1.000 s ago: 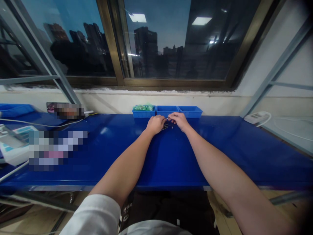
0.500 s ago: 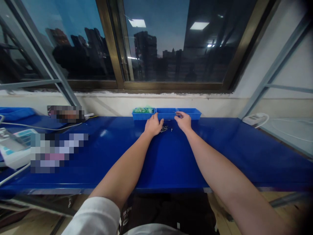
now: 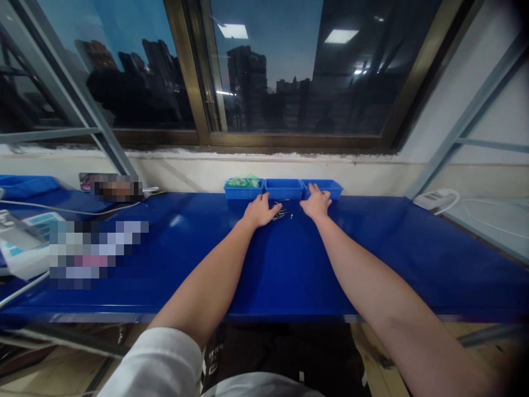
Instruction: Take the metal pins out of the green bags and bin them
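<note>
My left hand [image 3: 259, 211] rests on the blue table in front of the bins, thumb stretched away from the fingers, holding nothing that I can see. Against its thumb side lies a small heap of thin metal pieces [image 3: 279, 213], perhaps screws; one short piece [image 3: 291, 216] sits apart on the right. My right hand [image 3: 316, 203] reaches to the front wall of the right blue bin [image 3: 335, 191], fingers spread over its edge. Beside it stand the middle blue bin [image 3: 284, 192] and the left blue bin [image 3: 242, 193], which holds green plastic-like material [image 3: 243, 181].
A white device with a keypad [image 3: 25, 259] and a blurred-out item stand on the left of the table [image 3: 289, 275]. Farther back are a phone-like object [image 3: 88, 181], cables and another blue tray [image 3: 28, 187]. A white power strip [image 3: 433, 199] lies at the right by the frame post.
My right hand has moved right from above the middle bin to the right bin. Its pinch on a small thin piece has opened. My left hand stays by the heap.
</note>
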Available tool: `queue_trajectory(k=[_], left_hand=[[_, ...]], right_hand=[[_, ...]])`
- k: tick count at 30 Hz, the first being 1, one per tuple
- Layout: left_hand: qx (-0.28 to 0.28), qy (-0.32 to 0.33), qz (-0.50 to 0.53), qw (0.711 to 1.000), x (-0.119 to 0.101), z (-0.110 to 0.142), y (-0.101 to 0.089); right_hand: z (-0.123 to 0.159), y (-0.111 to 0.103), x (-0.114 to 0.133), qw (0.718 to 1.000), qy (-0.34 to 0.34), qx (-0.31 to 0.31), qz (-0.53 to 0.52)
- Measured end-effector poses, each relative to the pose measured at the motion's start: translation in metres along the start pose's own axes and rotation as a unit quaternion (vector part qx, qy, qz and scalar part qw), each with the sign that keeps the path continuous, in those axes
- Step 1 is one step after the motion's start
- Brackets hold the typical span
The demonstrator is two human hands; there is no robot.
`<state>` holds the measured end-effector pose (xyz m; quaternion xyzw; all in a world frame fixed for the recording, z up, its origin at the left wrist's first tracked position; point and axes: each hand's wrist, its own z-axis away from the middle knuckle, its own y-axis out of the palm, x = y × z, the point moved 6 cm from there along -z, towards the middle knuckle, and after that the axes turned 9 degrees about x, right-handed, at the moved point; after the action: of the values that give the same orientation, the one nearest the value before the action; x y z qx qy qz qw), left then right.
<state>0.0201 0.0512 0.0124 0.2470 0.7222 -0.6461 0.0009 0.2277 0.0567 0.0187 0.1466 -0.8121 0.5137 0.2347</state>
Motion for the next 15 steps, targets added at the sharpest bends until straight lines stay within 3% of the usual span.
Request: queue_trajectory(k=[6, 10, 15], left_hand=[[0.138, 0.022, -0.049, 0.989, -0.002, 0.002, 0.014], [0.172, 0.006, -0.065, 0.983, -0.001, 0.004, 0.016], [0.157, 0.009, -0.073, 0.985, -0.003, 0.003, 0.018]], right_hand=[[0.003, -0.002, 0.014, 0.999, -0.052, -0.008, -0.01], [0.004, 0.004, 0.022, 0.995, -0.041, 0.092, 0.004], [0.008, 0.016, 0.029, 0.973, 0.006, 0.217, 0.075]])
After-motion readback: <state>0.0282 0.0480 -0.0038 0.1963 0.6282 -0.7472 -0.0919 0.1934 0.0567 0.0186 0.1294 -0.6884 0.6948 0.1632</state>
